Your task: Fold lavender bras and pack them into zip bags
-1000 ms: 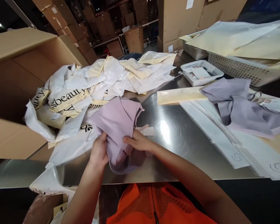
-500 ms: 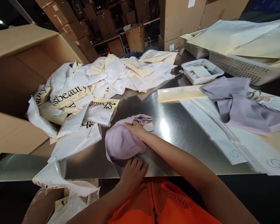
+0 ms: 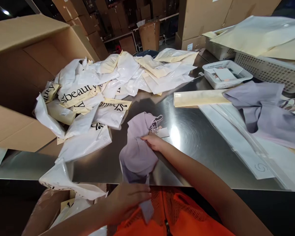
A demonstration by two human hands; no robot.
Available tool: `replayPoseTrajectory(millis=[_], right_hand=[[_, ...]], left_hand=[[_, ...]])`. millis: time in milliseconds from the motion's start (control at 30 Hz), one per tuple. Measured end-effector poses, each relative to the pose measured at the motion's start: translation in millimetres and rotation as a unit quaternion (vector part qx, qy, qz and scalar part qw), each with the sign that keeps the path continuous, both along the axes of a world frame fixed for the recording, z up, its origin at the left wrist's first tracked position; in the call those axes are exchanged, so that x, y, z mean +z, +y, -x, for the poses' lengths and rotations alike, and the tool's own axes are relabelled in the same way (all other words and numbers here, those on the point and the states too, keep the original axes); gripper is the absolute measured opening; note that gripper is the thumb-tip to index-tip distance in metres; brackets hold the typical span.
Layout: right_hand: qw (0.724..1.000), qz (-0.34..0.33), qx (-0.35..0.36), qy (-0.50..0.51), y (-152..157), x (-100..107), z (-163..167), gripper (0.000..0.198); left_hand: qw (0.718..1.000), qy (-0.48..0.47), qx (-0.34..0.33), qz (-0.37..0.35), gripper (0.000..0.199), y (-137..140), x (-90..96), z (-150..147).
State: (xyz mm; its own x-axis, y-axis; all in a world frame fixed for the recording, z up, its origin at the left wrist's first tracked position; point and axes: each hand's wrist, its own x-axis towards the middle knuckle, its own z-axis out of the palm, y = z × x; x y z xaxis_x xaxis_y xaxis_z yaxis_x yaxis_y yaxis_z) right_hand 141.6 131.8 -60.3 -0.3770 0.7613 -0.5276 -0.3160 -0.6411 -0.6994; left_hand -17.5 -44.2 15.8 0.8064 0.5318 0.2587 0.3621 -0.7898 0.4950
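A lilac garment lies bunched on the metal table, with thin white cords and a pale tag at its upper right. My right hand pinches the fabric near those cords, thumb on top. At the table's front edge, my left hand has its fingers folded over a narrow end of the same garment. That end hangs past the edge, its tip showing below the fingers against the orange vest. The left palm is hidden.
White printed bags are heaped on the left beside an open carton. More lilac fabric lies over flat white bags at right. A small white basket sits behind. The steel table ends near my body.
The garment is spread longer, its cords and tag now more exposed. My left hand has drawn back over the table edge with the lower end. The right hand has shifted slightly right.
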Motion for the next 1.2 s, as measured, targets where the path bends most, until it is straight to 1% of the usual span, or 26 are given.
replayPoseTrajectory(millis=[33, 67, 133, 167, 200, 233, 267, 300, 333, 367, 433, 467, 500, 533, 567, 633, 700, 767, 833, 867, 933, 1000, 1033, 1067, 1133, 1200], right_hand=[[1.000, -0.004, -0.012, 0.006, -2.4, -0.9, 0.2, 0.025], [1.000, -0.006, -0.023, 0.011, -4.8, -1.4, 0.2, 0.027], [0.999, -0.012, -0.040, 0.023, -9.6, -1.3, -0.7, 0.027], [0.998, -0.016, -0.046, 0.031, -11.8, -0.8, -1.7, 0.026], [0.998, -0.019, -0.049, 0.039, -13.6, -0.1, -2.9, 0.024], [0.997, -0.022, -0.051, 0.047, -15.1, 0.6, -4.3, 0.023], [0.997, -0.024, -0.052, 0.055, -16.3, 1.1, -5.8, 0.022], [0.996, -0.026, -0.053, 0.063, -17.1, 1.4, -7.2, 0.022], [0.996, -0.026, -0.055, 0.069, -17.7, 1.5, -8.4, 0.021], [0.995, -0.027, -0.058, 0.075, -18.0, 1.4, -9.4, 0.022], [0.994, -0.030, -0.063, 0.086, -18.5, 1.2, -10.6, 0.023], [0.993, -0.032, -0.064, 0.092, -18.8, 1.4, -11.1, 0.024], [0.993, -0.035, -0.062, 0.099, -19.3, 2.0, -11.5, 0.024], [0.992, -0.038, -0.060, 0.105, -19.8, 3.0, -12.1, 0.024], [0.991, -0.043, -0.058, 0.111, -20.3, 4.4, -13.0, 0.024], [0.989, -0.054, -0.060, 0.123, -20.9, 8.3, -16.0, 0.025], [0.986, -0.067, -0.068, 0.134, -20.2, 12.7, -20.2, 0.026], [0.983, -0.078, -0.081, 0.146, -17.9, 16.7, -24.9, 0.026], [0.979, -0.088, -0.097, 0.159, -14.5, 19.5, -29.1, 0.026], [0.976, -0.092, -0.107, 0.165, -12.8, 20.3, -30.9, 0.026], [0.972, -0.098, -0.126, 0.175, -9.6, 20.9, -33.6, 0.026], [0.967, -0.101, -0.141, 0.185, -7.5, 21.3, -35.9, 0.025], [0.966, -0.102, -0.148, 0.189, -6.8, 21.9, -37.3, 0.025], [0.964, -0.103, -0.156, 0.191, -6.3, 22.9, -39.0, 0.024], [0.959, -0.106, -0.172, 0.200, -5.3, 26.8, -44.1, 0.026], [0.949, -0.119, -0.190, 0.220, -3.7, 32.6, -51.7, 0.030]], left_hand=[[0.996, -0.030, 0.046, 0.074, 0.027, 8.4, 16.0, -1.2], [0.982, -0.059, 0.107, 0.144, 0.024, 19.1, 29.8, -2.3], [0.938, -0.092, 0.204, 0.266, 0.029, 42.6, 46.8, -4.4], [0.924, -0.085, 0.234, 0.292, 0.030, 52.1, 49.0, -6.3], [0.923, -0.056, 0.244, 0.292, 0.029, 58.2, 47.0, -9.1], [0.934, -0.005, 0.237, 0.269, 0.027, 59.9, 41.6, -13.1], [0.948, 0.064, 0.219, 0.224, 0.028, 57.3, 33.3, -18.0], [0.956, 0.139, 0.198, 0.166, 0.033, 50.8, 23.3, -23.2], [0.956, 0.207, 0.183, 0.101, 0.036, 41.6, 12.7, -28.2], [0.949, 0.259, 0.178, 0.034, 0.039, 31.3, 2.5, -32.3], [0.925, 0.302, 0.211, -0.094, 0.038, 13.0, -13.3, -36.3], [0.912, 0.303, 0.240, -0.137, 0.038, 7.0, -18.0, -36.0], [0.902, 0.302, 0.269, -0.149, 0.039, 3.4, -20.5, -34.3], [0.896, 0.304, 0.297, -0.130, 0.041, 1.9, -21.4, -31.6], [0.892, 0.310, 0.320, -0.084, 0.039, 1.7, -21.2, -28.1], [0.884, 0.313, 0.346, 0.038, 0.032, 3.1, -19.8, -20.7], [0.877, 0.285, 0.367, 0.127, 0.032, 4.5, -20.4, -14.7], [0.865, 0.251, 0.402, 0.165, 0.045, 6.8, -24.6, -11.3], [0.846, 0.235, 0.441, 0.188, 0.061, 11.6, -31.8, -9.7], [0.839, 0.227, 0.457, 0.191, 0.064, 14.9, -36.1, -9.3], [0.841, 0.194, 0.475, 0.170, 0.058, 22.3, -44.2, -8.2], [0.858, 0.146, 0.472, 0.142, 0.036, 28.4, -49.8, -7.0], [0.868, 0.123, 0.461, 0.141, 0.024, 30.4, -51.0, -6.4], [0.877, 0.102, 0.445, 0.148, 0.017, 31.5, -51.2, -5.8], [0.903, 0.075, 0.386, 0.170, 0.020, 30.7, -48.7, -4.8], [0.934, 0.071, 0.313, 0.156, 0.022, 26.6, -43.5, -3.7]])
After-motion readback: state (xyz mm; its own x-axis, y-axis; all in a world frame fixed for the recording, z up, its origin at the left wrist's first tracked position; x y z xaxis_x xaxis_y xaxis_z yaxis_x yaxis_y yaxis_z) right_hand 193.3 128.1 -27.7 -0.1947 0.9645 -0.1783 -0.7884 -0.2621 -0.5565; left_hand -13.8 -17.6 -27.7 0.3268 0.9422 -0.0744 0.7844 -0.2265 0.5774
